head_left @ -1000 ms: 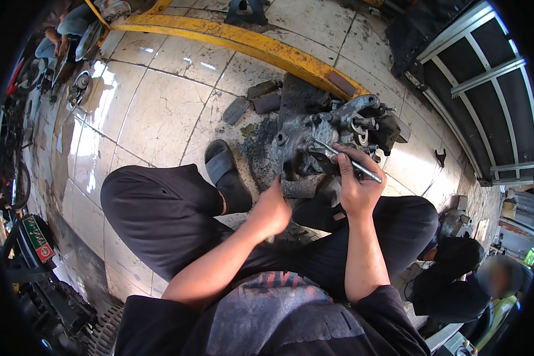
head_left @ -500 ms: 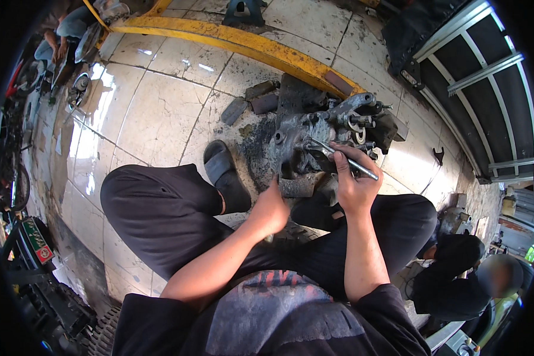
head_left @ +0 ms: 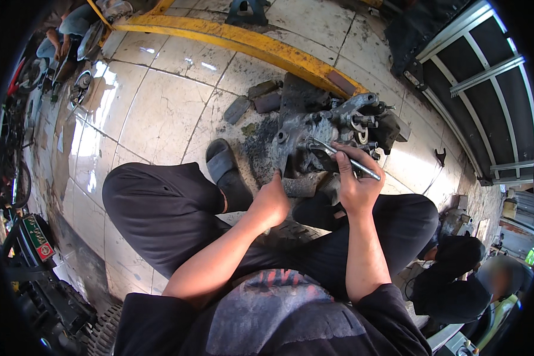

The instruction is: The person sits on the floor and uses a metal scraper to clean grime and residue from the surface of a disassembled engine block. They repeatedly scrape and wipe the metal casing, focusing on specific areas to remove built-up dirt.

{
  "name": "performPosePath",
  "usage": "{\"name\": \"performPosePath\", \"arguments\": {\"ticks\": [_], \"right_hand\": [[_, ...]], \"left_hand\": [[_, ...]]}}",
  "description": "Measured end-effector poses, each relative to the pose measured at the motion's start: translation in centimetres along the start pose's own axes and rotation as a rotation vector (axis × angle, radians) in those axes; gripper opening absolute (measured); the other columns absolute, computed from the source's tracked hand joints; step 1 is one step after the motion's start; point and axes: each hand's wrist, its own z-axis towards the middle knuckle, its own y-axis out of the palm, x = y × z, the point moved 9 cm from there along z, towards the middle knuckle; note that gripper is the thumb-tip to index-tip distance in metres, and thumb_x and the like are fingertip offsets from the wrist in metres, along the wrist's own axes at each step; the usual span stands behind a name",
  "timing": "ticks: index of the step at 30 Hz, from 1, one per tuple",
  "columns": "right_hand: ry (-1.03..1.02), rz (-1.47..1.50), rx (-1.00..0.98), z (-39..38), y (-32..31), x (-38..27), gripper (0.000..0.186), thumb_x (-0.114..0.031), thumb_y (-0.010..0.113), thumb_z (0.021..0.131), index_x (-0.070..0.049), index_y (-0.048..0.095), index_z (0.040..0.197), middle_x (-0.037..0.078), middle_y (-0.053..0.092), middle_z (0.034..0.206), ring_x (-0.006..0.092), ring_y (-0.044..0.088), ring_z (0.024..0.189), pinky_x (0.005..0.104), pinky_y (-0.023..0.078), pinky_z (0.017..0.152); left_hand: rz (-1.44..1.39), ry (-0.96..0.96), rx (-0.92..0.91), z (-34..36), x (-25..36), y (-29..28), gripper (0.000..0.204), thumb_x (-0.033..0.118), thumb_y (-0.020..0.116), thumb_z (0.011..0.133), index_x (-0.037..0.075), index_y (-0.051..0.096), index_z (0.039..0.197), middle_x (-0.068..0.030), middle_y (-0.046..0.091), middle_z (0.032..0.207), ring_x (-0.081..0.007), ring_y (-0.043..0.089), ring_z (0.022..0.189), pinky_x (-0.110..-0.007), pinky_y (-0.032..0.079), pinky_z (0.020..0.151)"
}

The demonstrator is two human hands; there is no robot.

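A greasy cast-metal housing (head_left: pixel 299 133) with studs and a pale ring on its right side rests low on the floor before my crossed legs. My right hand (head_left: pixel 356 181) is closed round a slim silver metal tool (head_left: pixel 356 166), whose tip touches the middle of the housing. My left hand (head_left: pixel 270 199) is closed at the housing's lower left edge, a finger reaching up against it; what its curled fingers grip is partly hidden. Dark blocks (head_left: pixel 236 111) lie at the housing's upper left, near my sandaled foot (head_left: pixel 225 172).
A yellow steel beam (head_left: pixel 237 38) crosses behind the housing. A black metal-framed panel (head_left: pixel 474 101) stands right. One person (head_left: pixel 457 285) crouches at lower right; another person's legs (head_left: pixel 71 26) show upper left. Motorcycle parts (head_left: pixel 47 296) crowd the left. A small forked tool (head_left: pixel 440 155) lies right.
Both hands stay at the same spots on the housing. The silver tool and my right hand have shifted only very slightly.
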Motion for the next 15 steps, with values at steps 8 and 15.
{"name": "performPosePath", "arguments": {"ticks": [8,15], "right_hand": [[0.089,0.039,-0.001,-0.2,0.2,0.1,0.012,-0.004,0.077,0.095,0.002,0.079,0.105,0.012,0.081,0.102,0.0173,0.074,0.092,0.0294,0.056,0.088],[0.01,-0.028,-0.027,-0.2,0.5,-0.1,0.012,-0.005,0.077,0.096,0.002,0.079,0.105,0.011,0.081,0.102,0.0168,0.073,0.093,0.029,0.055,0.088]], "left_hand": [[0.175,-0.002,-0.031,0.7,-1.4,-0.6,0.065,0.0,0.044,0.094,-0.011,0.033,0.157,-0.0368,0.071,0.112,-0.0495,0.07,0.109,-0.056,0.055,0.096],[0.317,0.018,0.001,0.9,0.2,-2.5,0.064,0.004,0.042,0.097,-0.007,0.034,0.159,-0.0315,0.073,0.115,-0.0446,0.073,0.108,-0.053,0.058,0.094]]}}
